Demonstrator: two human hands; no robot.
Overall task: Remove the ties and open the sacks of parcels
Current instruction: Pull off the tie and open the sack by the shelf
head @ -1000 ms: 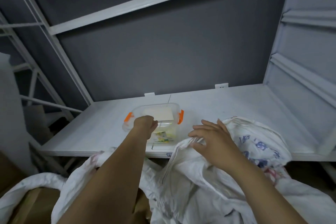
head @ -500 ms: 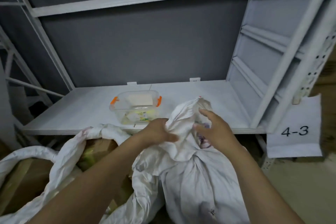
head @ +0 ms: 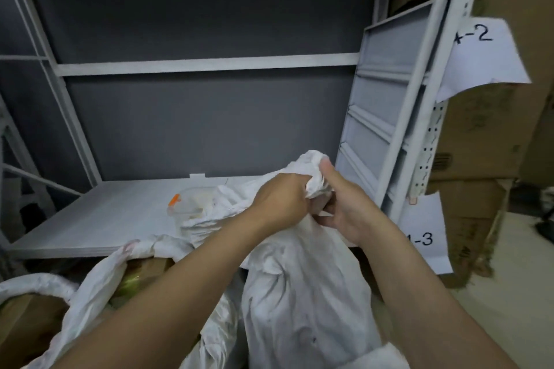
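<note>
Sack (head: 305,293) stands upright at 6 o'clock, its bunched neck (head: 311,163) lifted to centre, probably so the tie is within reach. Left hand (head: 281,198) grips the neck from 9 o'clock, apparently to steady it. The right hand (head: 344,204) curls round it from 3 o'clock, likely working at the tie, which I cannot make out.

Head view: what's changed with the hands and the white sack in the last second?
The left hand left the clear container and moved right to the bunched neck of the white sack. The right hand, earlier resting open on the sack, now grips that neck too, and it is raised. The container stays on the shelf.
</note>
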